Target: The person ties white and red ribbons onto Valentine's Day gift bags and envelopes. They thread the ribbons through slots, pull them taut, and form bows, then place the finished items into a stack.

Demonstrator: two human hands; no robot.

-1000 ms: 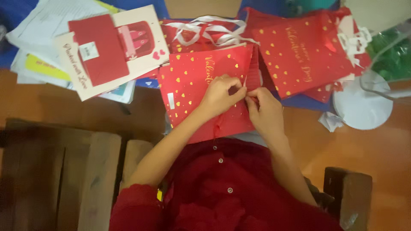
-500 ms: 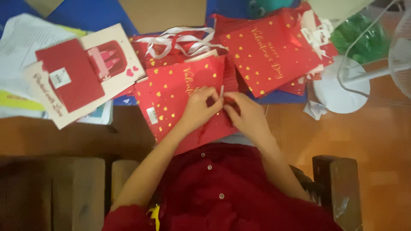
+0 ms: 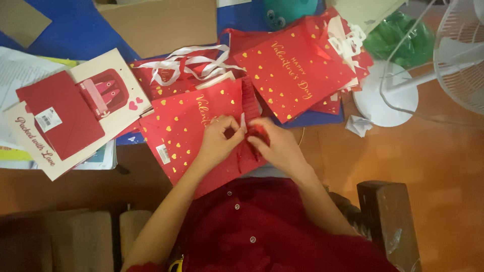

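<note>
A red gift bag with gold hearts (image 3: 189,128) lies flat in front of me. My left hand (image 3: 219,138) rests on it and pinches a thin white ribbon end near the bag's right edge. My right hand (image 3: 275,143) meets it there, fingers closed on the bag's folded red side. Both hands touch at the fingertips. What passes between the fingers is too small to make out.
Another red heart-printed bag (image 3: 297,75) lies behind, with white ribbon handles (image 3: 186,63) to its left. A cream card with a red envelope (image 3: 70,118) sits at the left. A white fan (image 3: 403,85) stands at the right. A cardboard sheet (image 3: 161,22) lies at the back.
The view has shifted, so everything sits lower and further left in frame. My hands stay together on the bag's right edge, working at the same spot.
</note>
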